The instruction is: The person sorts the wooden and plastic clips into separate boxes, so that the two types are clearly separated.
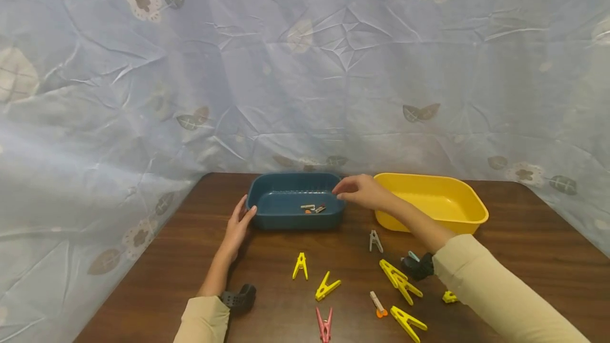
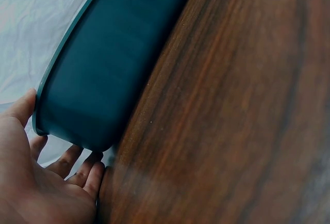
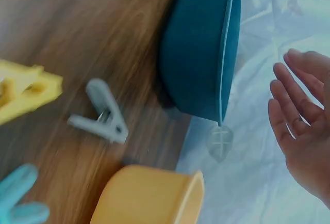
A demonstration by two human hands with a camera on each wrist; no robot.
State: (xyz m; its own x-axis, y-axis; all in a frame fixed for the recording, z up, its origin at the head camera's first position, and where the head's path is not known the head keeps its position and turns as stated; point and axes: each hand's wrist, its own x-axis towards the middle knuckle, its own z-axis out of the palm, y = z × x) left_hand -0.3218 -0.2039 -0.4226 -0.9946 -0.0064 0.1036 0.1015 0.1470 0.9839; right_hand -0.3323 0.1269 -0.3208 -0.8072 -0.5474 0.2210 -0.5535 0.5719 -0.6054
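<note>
A blue plastic basin (image 1: 295, 222) stands at the back of the table with several small clothespins (image 1: 308, 207) in it. At its left end my left hand (image 1: 236, 229) holds the corner, thumb at the rim and fingers against the outer wall (image 2: 87, 79). Over the basin's right rim hovers my right hand (image 1: 362, 190). In the right wrist view its fingers (image 3: 291, 97) are loosely bent, with nothing between them. A grey clothespin (image 1: 375, 241) lies on the table below this hand, and a yellow basin (image 1: 431, 202) stands to the right.
Several yellow clothespins (image 1: 327, 286) lie scattered across the table (image 1: 271, 290), with a pink clothespin (image 1: 324, 325) at the front. A wooden clothespin with an orange decoration (image 1: 378, 303) and a light blue clothespin (image 3: 20, 195) lie among them. A patterned cloth (image 1: 305, 94) hangs behind.
</note>
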